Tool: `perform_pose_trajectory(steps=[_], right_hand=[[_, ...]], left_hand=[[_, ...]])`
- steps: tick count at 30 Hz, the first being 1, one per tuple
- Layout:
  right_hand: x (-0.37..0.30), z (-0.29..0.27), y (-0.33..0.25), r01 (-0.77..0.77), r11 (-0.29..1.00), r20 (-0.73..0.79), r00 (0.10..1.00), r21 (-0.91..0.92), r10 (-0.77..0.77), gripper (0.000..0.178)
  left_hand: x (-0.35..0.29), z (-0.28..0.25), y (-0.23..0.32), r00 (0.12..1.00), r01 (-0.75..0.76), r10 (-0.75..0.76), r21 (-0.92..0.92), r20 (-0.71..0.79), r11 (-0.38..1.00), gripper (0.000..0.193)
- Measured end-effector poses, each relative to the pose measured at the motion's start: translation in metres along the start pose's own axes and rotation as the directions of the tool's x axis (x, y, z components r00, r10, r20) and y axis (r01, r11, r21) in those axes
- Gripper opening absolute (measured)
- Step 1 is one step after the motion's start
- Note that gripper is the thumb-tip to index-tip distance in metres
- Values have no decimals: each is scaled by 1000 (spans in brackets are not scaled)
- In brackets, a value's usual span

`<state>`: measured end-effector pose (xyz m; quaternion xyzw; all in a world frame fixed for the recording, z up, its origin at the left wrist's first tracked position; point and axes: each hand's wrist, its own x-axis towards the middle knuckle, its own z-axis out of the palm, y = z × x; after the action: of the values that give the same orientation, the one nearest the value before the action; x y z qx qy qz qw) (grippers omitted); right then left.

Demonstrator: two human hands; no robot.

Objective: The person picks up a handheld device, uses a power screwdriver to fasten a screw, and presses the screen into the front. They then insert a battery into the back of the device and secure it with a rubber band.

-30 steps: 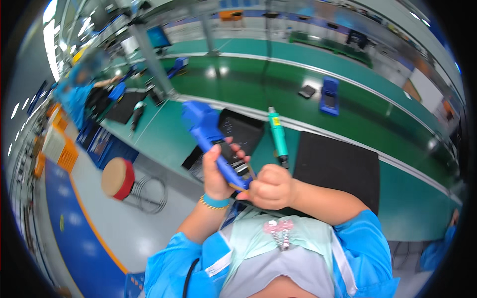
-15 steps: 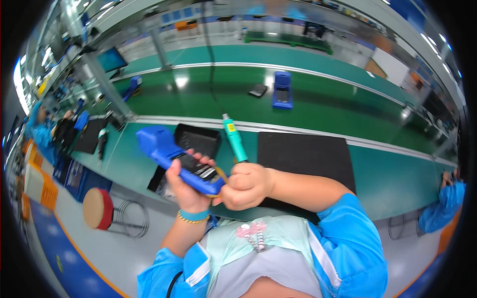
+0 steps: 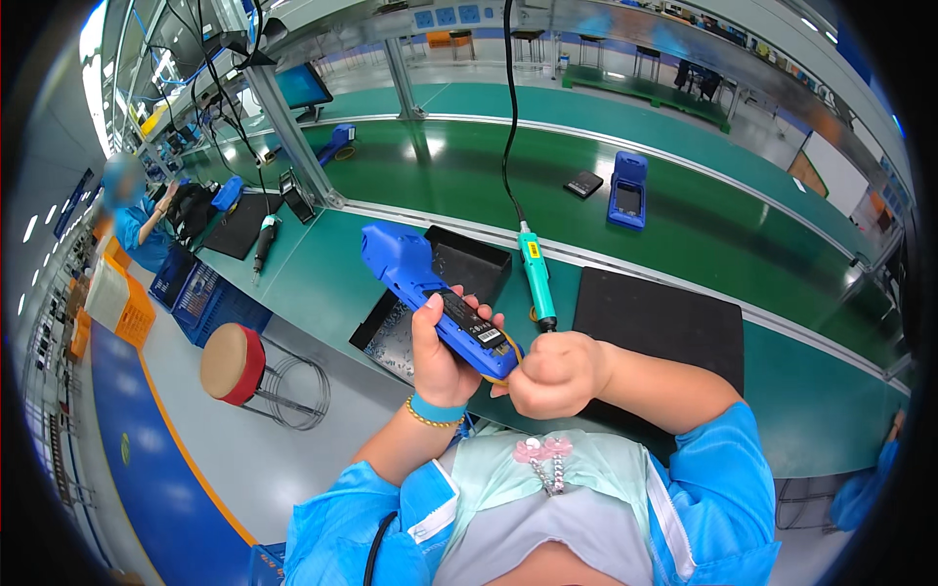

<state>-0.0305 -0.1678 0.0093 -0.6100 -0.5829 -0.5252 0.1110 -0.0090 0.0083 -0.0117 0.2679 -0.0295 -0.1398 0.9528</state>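
A blue handheld terminal (image 3: 403, 262) lies tilted in my left hand (image 3: 440, 363), its back up and a black battery (image 3: 471, 320) in its recess. My left fingers and thumb wrap round its sides. At its near end a thin yellow cord (image 3: 514, 348) runs to my right hand (image 3: 559, 375), which is closed in a pinch on it; the fingertips are partly hidden. Just beyond the right hand, a teal electric screwdriver (image 3: 535, 275) lies on the bench, its cable rising upward.
A black tray (image 3: 467, 256) with a compartment of small screws (image 3: 393, 342) sits left. Right lies a black mat (image 3: 657, 322). On the green conveyor are another blue terminal (image 3: 627, 191) and a loose battery (image 3: 583, 184). A stool (image 3: 233, 363) and a co-worker (image 3: 137, 220) are at left.
My view has turned, so the scene sits farther right in the picture. Both hands keep their hold on the terminal and its cord, with little change between them.
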Motion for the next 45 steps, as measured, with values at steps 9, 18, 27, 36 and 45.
perform_pose_trajectory(steps=[9,18,27,36,45], right_hand=[[16,7,-20,-427,851,106,903,306,416,22],[-3,-7,-15,0,998,90,996,67,-7,16],[-98,-55,31,-1000,16,192,13,-13,981,15],[-275,-128,145,-376,-565,119,-749,734,652,13],[-227,-57,137,-931,-306,-304,-238,-200,922,45]], left_hand=[[3,-1,7,967,-243,226,164,114,956,48],[14,3,21,990,103,-108,-63,-89,993,54],[7,-22,57,984,164,-150,-154,99,974,63],[-1,-22,47,976,183,-178,-25,127,983,77],[-6,-45,72,981,-31,38,-39,190,999,75]])
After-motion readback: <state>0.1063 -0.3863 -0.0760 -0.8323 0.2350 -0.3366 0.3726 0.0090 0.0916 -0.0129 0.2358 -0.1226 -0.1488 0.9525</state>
